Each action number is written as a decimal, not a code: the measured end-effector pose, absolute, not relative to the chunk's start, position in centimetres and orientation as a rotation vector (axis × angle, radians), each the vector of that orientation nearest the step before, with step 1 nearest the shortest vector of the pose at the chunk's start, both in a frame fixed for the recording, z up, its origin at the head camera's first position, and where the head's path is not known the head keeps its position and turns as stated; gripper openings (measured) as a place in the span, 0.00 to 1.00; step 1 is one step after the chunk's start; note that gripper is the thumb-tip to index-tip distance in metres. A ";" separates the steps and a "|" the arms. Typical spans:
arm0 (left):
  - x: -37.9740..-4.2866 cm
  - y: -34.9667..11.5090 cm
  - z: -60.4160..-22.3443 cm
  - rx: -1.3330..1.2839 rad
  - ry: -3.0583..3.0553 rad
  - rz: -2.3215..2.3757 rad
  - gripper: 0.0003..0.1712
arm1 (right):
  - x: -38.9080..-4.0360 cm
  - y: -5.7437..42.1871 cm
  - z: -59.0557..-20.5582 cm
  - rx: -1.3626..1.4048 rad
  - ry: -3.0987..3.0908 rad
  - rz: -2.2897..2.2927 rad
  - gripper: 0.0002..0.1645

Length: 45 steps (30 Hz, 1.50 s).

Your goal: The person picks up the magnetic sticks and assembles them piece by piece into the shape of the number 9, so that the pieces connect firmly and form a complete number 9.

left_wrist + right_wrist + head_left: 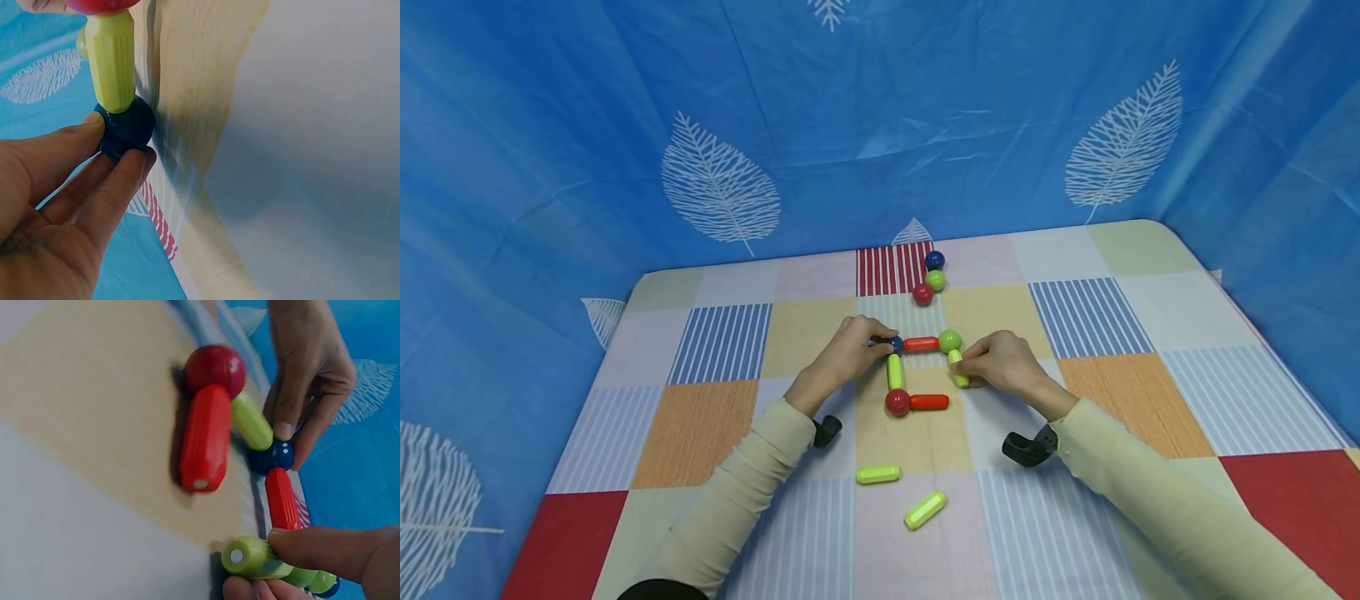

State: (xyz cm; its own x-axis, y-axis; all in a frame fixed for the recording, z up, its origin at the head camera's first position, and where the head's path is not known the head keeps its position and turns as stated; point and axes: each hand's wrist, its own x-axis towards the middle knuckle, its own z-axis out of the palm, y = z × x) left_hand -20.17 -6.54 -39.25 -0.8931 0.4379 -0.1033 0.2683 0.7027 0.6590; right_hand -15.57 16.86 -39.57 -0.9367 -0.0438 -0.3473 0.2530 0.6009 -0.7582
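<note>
Patchwork tablecloth (917,567) lay underneath. Rod-and-ball frame (895,372) sat mid-cloth. Left hand (848,348) pinched its blue ball (897,343); right hand (1006,362) pinched a green rod (249,559) at its green ball (950,341): attaching or aligning step, apparently. Next move likely called for angling that rod's free end, frame held steady. Two loose green rods (877,475) lay nearer, three loose balls (936,281) beyond; none seemed in the way.
</note>
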 end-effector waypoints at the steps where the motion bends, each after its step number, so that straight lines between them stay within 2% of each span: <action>1: -20.2 -6.5 -39.2 0.559 2.660 0.970 0.16 | -15.6 16.8 -39.5 0.189 2.467 -1.292 0.16; 9: -20.1 -6.6 -39.3 0.562 2.656 0.978 0.16 | -15.8 16.5 -39.7 0.299 2.270 -1.441 0.18; 45: -20.2 -6.6 -39.1 0.562 2.654 0.946 0.16 | -15.6 17.5 -40.0 0.147 2.174 -1.558 0.18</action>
